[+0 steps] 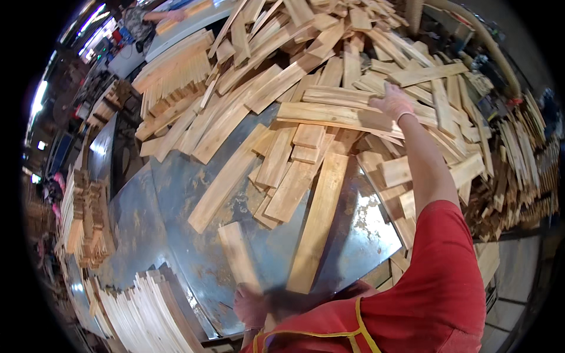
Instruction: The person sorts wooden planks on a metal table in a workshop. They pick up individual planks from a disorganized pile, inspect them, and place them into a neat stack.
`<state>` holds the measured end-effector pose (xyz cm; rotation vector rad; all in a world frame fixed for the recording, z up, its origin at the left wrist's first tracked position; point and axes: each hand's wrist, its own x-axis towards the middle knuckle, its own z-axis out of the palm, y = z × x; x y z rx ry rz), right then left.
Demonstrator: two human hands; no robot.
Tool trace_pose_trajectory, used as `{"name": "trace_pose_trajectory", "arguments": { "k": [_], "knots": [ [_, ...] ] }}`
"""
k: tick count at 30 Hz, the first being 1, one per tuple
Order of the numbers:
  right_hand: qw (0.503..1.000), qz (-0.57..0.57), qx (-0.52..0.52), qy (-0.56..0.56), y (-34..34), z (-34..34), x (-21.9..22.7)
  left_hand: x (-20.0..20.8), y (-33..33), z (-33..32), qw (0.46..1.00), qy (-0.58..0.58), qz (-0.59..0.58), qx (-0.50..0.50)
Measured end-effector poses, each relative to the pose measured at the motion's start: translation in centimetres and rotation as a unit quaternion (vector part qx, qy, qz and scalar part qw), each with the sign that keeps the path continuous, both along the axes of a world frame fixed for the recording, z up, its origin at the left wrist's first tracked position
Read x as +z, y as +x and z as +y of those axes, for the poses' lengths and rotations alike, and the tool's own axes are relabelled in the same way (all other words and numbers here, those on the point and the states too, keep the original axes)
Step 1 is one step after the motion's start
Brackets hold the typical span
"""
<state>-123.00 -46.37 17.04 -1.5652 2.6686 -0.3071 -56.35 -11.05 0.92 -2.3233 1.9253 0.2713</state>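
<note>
I read the left hand with fingers closed around a board near the worktop's edge; the right hand, finger closure unclear, could dislodge the overlapping heap by tugging.

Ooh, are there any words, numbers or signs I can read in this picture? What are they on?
None: I can't read any words, numbers or signs here.
Board in the left hand: no writing I can see on the board.
Metal table: stains and shine, no letters I can make out.
Red sleeve: no writing I can see.
Background clutter at upper left: too small and blurred to tell.
</note>
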Motion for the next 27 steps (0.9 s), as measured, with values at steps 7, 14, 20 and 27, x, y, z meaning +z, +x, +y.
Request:
{"name": "trace_pose_trajectory", "arguments": {
  "k": [7,14,20,27],
  "knots": [
    [0.990,-0.029,0.064,0.120,2.5,-2.5,-0.6,1.8,-1.3,-1.8,0.998,0.047,-0.002,0.031],
    [0.937,-0.194,0.230,0.178,23.2,10.7,-2.1,1.4,2.3,-1.3,0.957,-0.009,0.259,0.131],
    [0.832,-0.487,0.266,-0.001,33.3,18.9,-11.2,1.6,10.5,1.6,0.455,0.054,0.852,0.253],
    [0.371,-0.923,0.064,0.083,41.0,26.8,-14.7,1.6,17.3,6.3,0.575,-0.049,0.755,0.311]
  ]
}}
